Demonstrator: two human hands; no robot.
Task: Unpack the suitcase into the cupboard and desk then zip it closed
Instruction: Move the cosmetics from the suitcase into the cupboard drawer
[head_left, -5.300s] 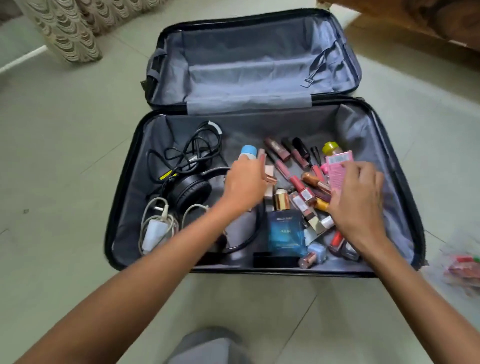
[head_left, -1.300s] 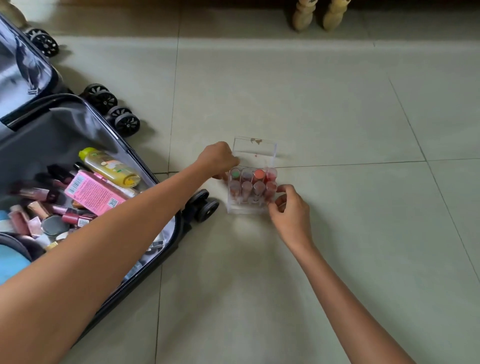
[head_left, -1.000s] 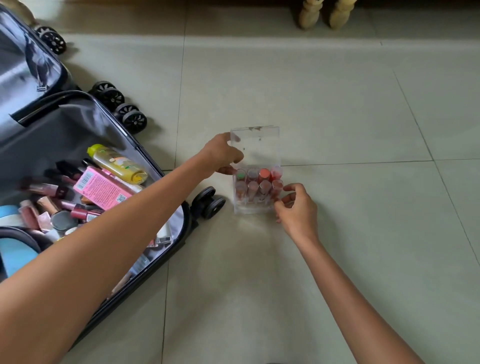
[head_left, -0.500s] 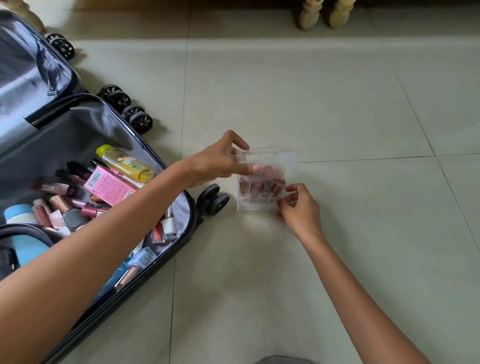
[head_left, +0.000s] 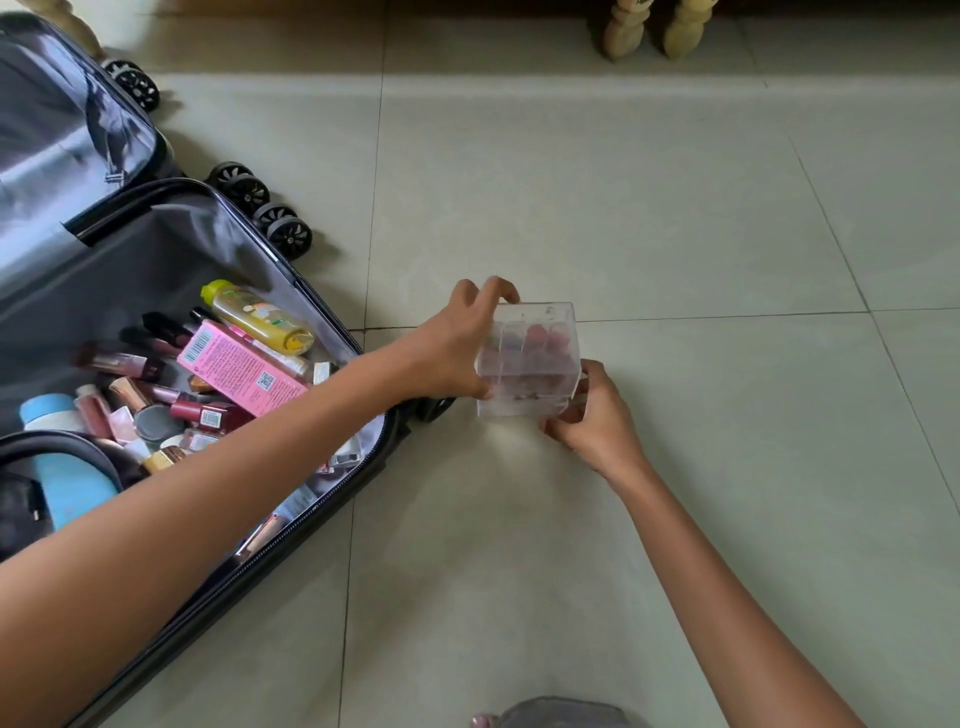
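Note:
A clear plastic box (head_left: 527, 358) of lipsticks stands on the tiled floor right of the open suitcase (head_left: 171, 249). Its lid is down over the lipsticks. My left hand (head_left: 457, 343) grips the box's left side, fingers curled over the top edge. My right hand (head_left: 597, 415) holds its lower right corner. The suitcase lies open on the left with a yellow bottle (head_left: 260, 317), a pink carton (head_left: 239, 366), several lipsticks and a blue bottle (head_left: 65, 483) inside.
Suitcase wheels (head_left: 260, 208) stick out toward the box. Two turned wooden furniture legs (head_left: 654, 26) stand at the top right. Bare floor tiles (head_left: 675, 208) stretch to the right and front. A grey knee (head_left: 561, 714) shows at the bottom edge.
The box's lid, upright a second ago, has been swung down over the lipsticks by my left hand. My right hand stayed at the box's lower right corner.

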